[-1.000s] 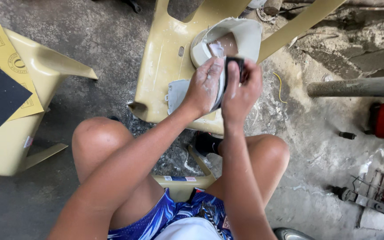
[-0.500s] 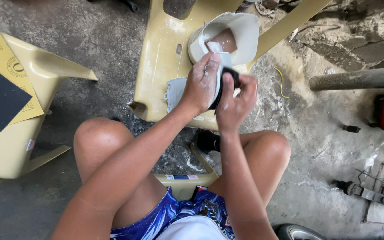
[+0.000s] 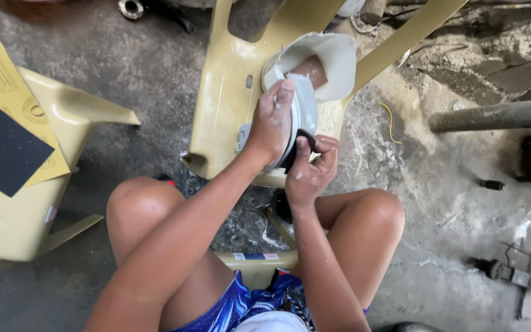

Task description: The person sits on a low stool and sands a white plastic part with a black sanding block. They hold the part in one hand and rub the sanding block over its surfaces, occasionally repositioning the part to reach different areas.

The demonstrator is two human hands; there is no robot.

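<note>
Gripping a white curved piece (image 3: 305, 110), hands hide its lower edge.

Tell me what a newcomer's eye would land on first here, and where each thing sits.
At centre, the left hand presses on a pale, dusty curved piece propped on a yellow plastic chair, while the right hand holds a small dark pad against the piece's edge. On the far left, a dark sheet of sandpaper lies on yellow sheets atop another yellow chair. Bare knees frame the grey, dust-streaked floor.
</note>
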